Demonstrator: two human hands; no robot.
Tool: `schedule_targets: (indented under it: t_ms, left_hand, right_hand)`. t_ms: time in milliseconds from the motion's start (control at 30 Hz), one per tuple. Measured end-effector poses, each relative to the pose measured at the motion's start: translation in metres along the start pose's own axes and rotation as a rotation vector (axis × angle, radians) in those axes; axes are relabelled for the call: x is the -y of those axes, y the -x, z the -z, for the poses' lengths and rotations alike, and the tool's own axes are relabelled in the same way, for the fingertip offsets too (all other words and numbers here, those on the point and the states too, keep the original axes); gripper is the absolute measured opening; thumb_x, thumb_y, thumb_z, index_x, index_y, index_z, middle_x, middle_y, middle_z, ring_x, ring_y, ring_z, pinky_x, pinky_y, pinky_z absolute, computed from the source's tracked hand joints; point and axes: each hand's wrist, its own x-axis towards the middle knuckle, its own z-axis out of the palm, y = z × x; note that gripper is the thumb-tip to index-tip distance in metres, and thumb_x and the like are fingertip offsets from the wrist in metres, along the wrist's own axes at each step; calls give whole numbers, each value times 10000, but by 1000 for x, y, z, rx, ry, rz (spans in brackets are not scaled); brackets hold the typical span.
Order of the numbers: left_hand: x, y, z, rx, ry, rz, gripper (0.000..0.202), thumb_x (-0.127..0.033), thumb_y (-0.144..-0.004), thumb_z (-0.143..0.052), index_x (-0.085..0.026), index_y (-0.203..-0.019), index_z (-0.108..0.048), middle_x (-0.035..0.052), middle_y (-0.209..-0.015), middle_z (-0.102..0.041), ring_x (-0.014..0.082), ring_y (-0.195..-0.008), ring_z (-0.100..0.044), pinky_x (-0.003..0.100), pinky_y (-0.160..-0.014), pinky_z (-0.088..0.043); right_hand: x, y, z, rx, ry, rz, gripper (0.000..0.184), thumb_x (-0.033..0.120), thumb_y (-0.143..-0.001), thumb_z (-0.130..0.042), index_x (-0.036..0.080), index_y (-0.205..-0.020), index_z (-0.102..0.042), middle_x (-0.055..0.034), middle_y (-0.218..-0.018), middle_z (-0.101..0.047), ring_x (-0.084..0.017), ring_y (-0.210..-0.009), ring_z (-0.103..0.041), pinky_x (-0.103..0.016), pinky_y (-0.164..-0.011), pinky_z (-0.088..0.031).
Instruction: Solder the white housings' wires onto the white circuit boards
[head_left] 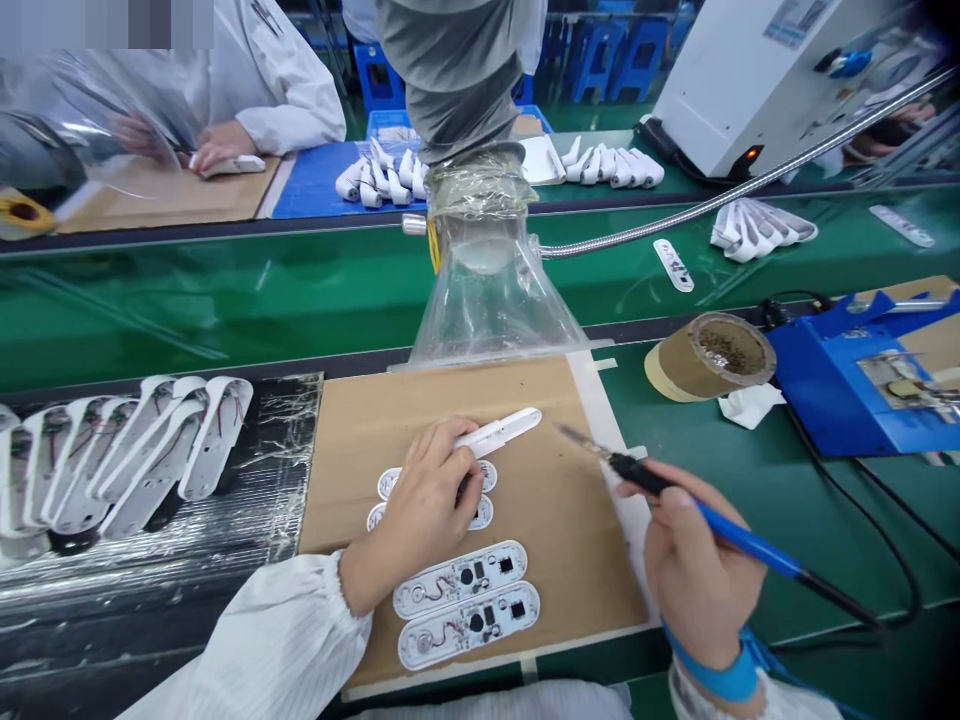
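Observation:
My left hand [429,487] is closed on a narrow white plastic casing [501,432] above the cardboard sheet [577,560]. Two white oblong circuit boards [482,513] lie beneath that hand, partly hidden by it. Nearer to me are two more oblong boards [469,626] side by side, with black components and thin wires showing. A soldering iron [739,537] with a blue handle is gripped in my right hand [697,570]. Its tip points left, a short way right of the casing and apart from it. A blue band circles my right wrist.
Several white casings with wires [154,450] lie on the dark surface at left. A clear fume hood [495,310] hangs behind the cardboard. At right are a brown round pot [697,355], a crumpled tissue [750,405] and a blue metal device [840,380]. Across the green belt, a co-worker's hand [225,145] holds a white part.

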Motion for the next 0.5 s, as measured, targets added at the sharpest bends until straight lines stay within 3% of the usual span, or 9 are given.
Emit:
schedule_targets:
  t_ms: [100,200,500]
  left_hand:
    - [0,0,0,-2,2,-9,173,-119,-1049,-537,-223,-910,-540,118,-1379,-608,304,-1272,-598,534,-1033,-539]
    - [0,0,0,-3,-11,-7,167,-122,-1047,-541,-224,-916,-542,117,-1373,-614,303,-1244,-606,526,-1020,-542]
    - [-1,1,-5,-43,-97,-26,163,-111,-1036,-526,-228,-924,-518,127,-1310,-647,305,-1158,-628,503,-959,-555]
  right_hand:
    - [3,25,-10,167,-53,-92,180,350,-1023,-706,248,-1068,-847,-55,-878,-848,-240,-803,-825,-346,-744,-677]
    - [5,33,-17,245,-87,-110,165,336,-1028,-705,275,-1073,-852,-38,-897,-855,-207,-768,-825,-290,-707,-680]
    - [9,32,-22,254,-74,-114,164,363,-1002,-732,263,-1013,-860,-50,-891,-864,-220,-731,-833,-275,-636,-685]
